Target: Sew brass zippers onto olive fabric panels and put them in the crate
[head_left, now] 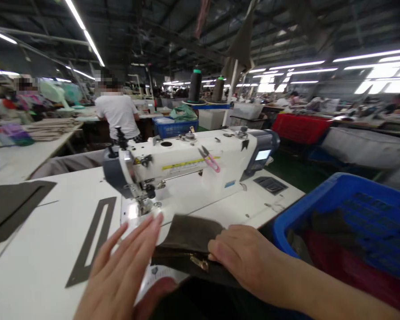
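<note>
My right hand point(243, 251) is closed on a dark olive fabric piece point(193, 231), its fingers curled over the right edge. A zipper with a gold-coloured pull point(199, 262) runs along this piece, just left of those fingers. My left hand point(123, 266) is open, fingers stretched out and pointing toward the needle area of a white sewing machine point(186, 164). Its fingertips are near the lit presser foot point(142, 206). The lower part of the fabric drops into dark shadow at the table's front edge.
A slotted grey-brown template point(96, 240) and a dark fabric panel point(13, 209) lie on the white table at left. Pink-handled snips point(210, 160) rest against the machine. A blue basket point(340, 213) with cloth stands at right. A person in a white shirt point(116, 113) is beyond.
</note>
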The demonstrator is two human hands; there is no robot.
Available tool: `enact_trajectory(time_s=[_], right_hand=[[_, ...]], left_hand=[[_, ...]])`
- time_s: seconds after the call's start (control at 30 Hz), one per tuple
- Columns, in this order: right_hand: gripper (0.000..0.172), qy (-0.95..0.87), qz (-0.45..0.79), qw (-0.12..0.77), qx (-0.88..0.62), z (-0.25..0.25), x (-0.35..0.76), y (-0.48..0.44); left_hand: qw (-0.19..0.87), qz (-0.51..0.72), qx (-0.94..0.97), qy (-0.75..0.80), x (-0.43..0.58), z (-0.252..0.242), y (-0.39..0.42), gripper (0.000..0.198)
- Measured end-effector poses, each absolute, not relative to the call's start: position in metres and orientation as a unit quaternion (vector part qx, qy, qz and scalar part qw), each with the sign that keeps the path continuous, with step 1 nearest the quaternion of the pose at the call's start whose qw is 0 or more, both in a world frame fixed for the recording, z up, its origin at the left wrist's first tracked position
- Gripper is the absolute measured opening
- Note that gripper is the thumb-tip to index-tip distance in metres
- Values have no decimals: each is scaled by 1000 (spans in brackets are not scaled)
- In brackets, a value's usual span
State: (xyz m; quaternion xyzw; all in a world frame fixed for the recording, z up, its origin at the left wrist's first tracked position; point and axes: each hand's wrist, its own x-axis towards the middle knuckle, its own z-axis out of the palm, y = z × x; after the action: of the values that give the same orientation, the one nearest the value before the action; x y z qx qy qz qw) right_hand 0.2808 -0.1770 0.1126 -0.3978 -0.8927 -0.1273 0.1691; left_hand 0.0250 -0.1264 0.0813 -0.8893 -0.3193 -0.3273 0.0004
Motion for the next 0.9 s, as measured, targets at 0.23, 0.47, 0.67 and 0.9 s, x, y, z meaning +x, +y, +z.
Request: enact_trajectory(time_s=[0.23, 0.47, 0.67, 0.9], right_hand=[[16, -823, 232, 185, -484, 151, 284, -148], [5, -863, 194, 193, -424, 108, 256, -55], [21, -860, 135, 198, -451, 48, 209, -20], [43, -703, 1, 186, -686, 43, 269, -52]], left_hand=[[-413, -191, -768, -451, 44, 119, -132, 32], [-575, -152, -683, -425, 25, 37, -153, 59], [-117, -152, -877, -441, 15, 37, -116, 74], [-74, -66, -908, -407, 34, 36, -83, 89]])
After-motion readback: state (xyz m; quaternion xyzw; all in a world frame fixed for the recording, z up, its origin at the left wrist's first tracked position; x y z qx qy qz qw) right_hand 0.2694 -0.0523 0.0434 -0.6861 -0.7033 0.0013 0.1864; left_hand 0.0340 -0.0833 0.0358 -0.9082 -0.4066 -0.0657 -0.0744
